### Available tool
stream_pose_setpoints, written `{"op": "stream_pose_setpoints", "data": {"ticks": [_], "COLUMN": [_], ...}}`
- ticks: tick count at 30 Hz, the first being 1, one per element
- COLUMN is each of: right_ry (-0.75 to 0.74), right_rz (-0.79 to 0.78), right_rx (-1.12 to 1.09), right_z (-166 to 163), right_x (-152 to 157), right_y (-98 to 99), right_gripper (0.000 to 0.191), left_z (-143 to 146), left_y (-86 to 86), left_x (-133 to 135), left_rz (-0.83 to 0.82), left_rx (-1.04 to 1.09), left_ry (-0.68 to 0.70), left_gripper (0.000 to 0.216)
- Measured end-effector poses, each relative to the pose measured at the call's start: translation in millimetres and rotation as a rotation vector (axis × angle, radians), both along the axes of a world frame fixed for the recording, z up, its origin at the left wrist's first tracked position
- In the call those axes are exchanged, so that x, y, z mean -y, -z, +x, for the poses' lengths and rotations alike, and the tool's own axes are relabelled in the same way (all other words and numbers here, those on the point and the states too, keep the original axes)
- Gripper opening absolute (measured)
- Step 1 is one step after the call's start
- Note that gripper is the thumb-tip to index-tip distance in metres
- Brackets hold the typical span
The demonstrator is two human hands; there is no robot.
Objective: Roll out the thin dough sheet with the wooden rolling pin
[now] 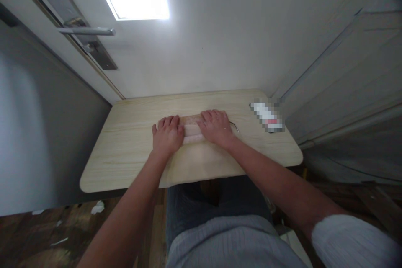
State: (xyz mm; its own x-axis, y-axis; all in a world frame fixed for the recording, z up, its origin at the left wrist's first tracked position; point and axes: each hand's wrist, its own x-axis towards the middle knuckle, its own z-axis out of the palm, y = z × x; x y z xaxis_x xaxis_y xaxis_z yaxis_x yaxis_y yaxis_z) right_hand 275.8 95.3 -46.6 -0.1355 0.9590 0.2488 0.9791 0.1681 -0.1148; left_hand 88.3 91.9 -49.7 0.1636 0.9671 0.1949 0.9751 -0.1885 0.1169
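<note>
From where I stand, I see a person leaning over a pale wooden table (125, 142), both arms stretched forward. A pale pinkish folded bundle (192, 130), which looks like cloth, lies near the middle of the tabletop, with a browner strip along its far side. The left hand (168, 134) rests palm down on its left end, the right hand (216, 126) on its right; whether the fingers grip it or only press, I cannot tell. A thin dark curved piece (234, 126) pokes out just beyond the right hand. Farther right lies a blurred white object (266, 116) with a red patch.
</note>
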Motion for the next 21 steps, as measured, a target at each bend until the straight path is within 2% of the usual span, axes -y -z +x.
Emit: {"op": "stream_pose_setpoints", "data": {"ticks": [8, 21], "right_ry": [0.061, 0.090], "right_rz": [-0.010, 0.005], "right_rx": [-0.009, -0.010], "right_z": [-2.3, -3.7], "right_x": [-12.3, -21.6], "right_y": [-1.2, -4.7], "right_gripper": [0.047, 0.054], "left_z": [1.8, 4.9], "left_y": [-3.7, -10.3], "left_x": [-9.5, -16.1], "left_rz": [0.070, 0.020], "left_rx": [-0.041, -0.085], "left_ry": [-0.003, -0.043], "left_gripper": [0.048, 0.049]}}
